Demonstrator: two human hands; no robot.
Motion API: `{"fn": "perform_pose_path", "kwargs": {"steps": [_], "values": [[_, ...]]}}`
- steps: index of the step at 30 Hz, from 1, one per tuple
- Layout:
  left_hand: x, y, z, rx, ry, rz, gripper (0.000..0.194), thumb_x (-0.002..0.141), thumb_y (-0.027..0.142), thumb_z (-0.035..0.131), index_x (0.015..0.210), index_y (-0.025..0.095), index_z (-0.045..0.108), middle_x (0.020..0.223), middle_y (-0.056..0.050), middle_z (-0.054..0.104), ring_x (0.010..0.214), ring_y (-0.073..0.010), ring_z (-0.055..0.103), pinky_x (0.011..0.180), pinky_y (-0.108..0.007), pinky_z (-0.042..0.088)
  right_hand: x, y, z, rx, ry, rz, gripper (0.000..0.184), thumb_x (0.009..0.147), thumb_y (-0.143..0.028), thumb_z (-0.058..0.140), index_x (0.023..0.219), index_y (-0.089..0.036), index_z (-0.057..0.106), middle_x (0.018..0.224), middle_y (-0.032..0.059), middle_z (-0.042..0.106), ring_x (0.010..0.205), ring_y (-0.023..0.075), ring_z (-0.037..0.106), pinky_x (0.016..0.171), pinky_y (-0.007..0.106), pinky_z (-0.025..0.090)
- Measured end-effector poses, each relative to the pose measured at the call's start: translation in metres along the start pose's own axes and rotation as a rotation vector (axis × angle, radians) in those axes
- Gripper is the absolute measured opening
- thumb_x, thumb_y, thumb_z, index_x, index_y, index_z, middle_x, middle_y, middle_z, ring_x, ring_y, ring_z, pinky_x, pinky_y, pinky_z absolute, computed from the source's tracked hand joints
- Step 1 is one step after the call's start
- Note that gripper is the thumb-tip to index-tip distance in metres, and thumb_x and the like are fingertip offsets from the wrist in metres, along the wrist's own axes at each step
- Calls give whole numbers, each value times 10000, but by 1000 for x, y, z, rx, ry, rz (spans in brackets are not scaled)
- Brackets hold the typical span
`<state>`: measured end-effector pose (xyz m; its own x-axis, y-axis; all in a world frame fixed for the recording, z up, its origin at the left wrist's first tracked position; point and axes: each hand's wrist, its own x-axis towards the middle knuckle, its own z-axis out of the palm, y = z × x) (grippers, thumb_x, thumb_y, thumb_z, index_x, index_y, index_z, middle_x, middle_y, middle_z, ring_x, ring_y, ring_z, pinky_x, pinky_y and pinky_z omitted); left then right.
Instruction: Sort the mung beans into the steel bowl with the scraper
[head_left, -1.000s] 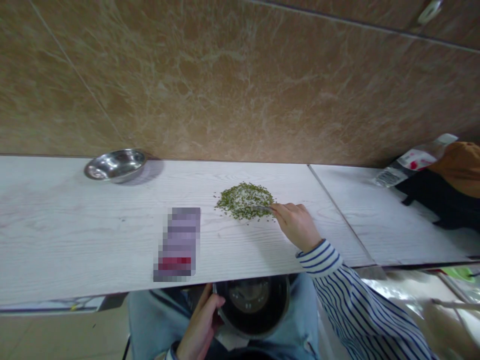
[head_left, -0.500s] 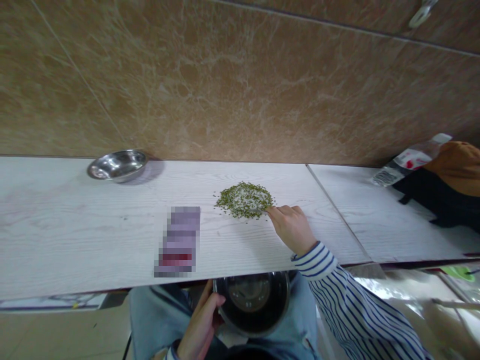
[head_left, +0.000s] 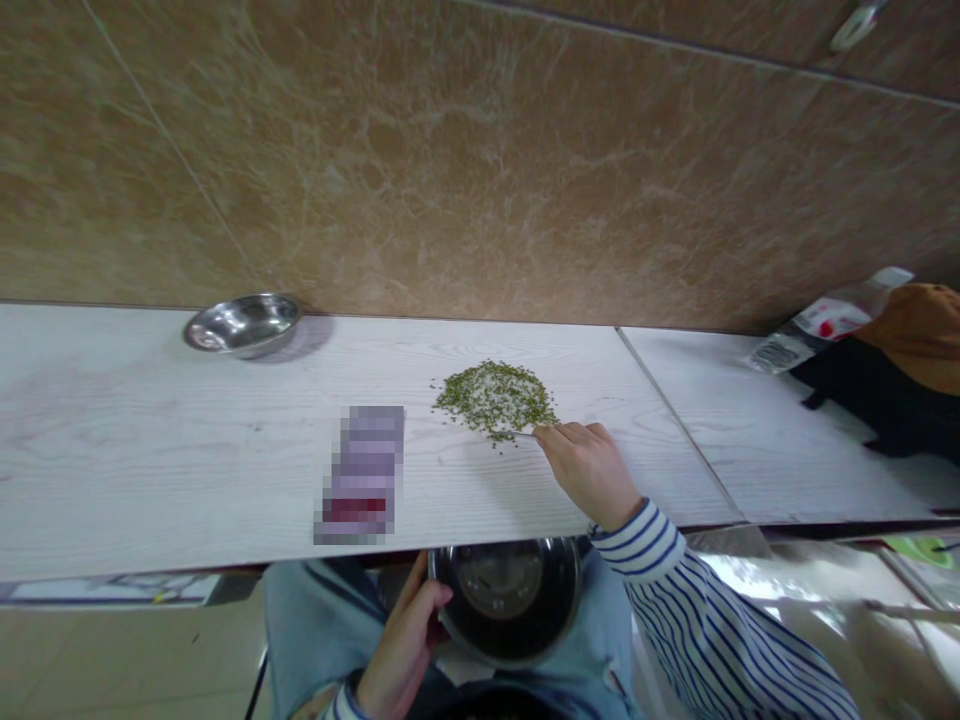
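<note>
My right hand (head_left: pixel 589 468) is closed on a slim silver utensil (head_left: pixel 517 434), whose exact kind is too small to make out. Its tip lies at the near edge of a pile of small green beans mixed with white grains (head_left: pixel 491 392), spread on the white table (head_left: pixel 202 450). Below the table's front edge, my left hand (head_left: pixel 411 630) grips the left rim of a dark round pot (head_left: pixel 510 635), thumb over the rim. The pot sits at my lap with its mouth facing up, and its far rim is close to the table edge.
A shiny metal bowl (head_left: pixel 244 326) stands at the back left by the wall. Left of the pile lies a blurred-out rectangular object (head_left: pixel 364 470). A clear plastic bottle (head_left: pixel 832 318) and a black and brown bag (head_left: pixel 892 370) lie at the far right.
My right hand has drawn the utensil slightly toward me, to the pile's near edge, where some beans have shifted. My left hand still holds the pot; the view has tilted slightly.
</note>
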<state>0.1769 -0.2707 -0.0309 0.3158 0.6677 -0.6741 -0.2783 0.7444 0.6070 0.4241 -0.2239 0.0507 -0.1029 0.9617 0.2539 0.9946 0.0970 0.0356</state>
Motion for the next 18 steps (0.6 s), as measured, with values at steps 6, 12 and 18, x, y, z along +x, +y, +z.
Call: {"fn": "perform_pose_path", "kwargs": {"steps": [6,12,18], "values": [[-1,0,2,-5,3,-3,642,682,192,535,1311,239,416,1037,-22,686,874,-195,608,652,-278,451,-7,5,-2,-17,15,52,196,913,-219,428,1011,-215,598,845,27,678,808,145,570,714,280,273],[-2,0,3,-6,10,1,620,679,193,544,1289,249,450,1101,-27,664,915,-200,596,660,-277,458,-11,10,-3,-17,11,62,202,914,-222,425,1011,-217,601,851,29,679,817,146,576,718,275,281],[-2,-1,2,-3,33,7,620,671,204,559,1282,244,463,1141,-34,649,934,-203,591,645,-271,454,-13,16,-5,-41,21,127,205,908,-231,432,1022,-214,602,862,30,682,812,144,582,709,274,285]]}}
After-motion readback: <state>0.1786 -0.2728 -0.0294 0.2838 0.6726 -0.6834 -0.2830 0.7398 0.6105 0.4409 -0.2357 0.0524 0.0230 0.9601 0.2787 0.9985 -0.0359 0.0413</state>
